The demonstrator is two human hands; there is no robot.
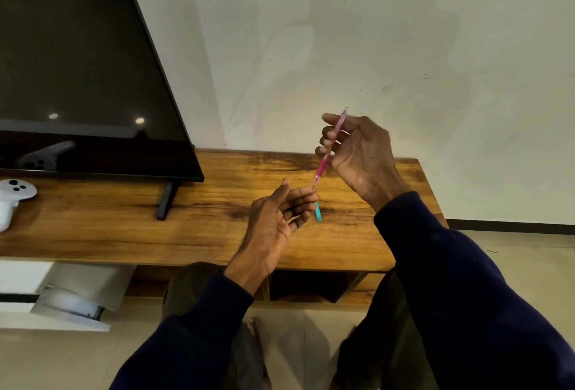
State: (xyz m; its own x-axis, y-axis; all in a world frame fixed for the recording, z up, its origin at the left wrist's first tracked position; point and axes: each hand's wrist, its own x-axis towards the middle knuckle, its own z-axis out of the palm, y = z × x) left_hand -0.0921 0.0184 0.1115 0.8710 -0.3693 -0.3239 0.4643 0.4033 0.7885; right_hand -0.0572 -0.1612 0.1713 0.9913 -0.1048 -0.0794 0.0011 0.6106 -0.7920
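- The right grip (pixel 357 153) clamps the pink pen (pixel 322 169), tip just above the left grip (pixel 277 218), whose fingers are loosely apart.
- A hasty push could jab a fingertip, and a slack hold would drop the pen onto the tabletop (pixel 186 234) below.

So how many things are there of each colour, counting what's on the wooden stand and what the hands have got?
Pink: 1, the mechanical pencil, held by the right hand.
Teal: 1, a small piece on the wooden stand, partly behind the left hand.
White: 1, the game controller.
Black: 1, the television.
Total: 4.
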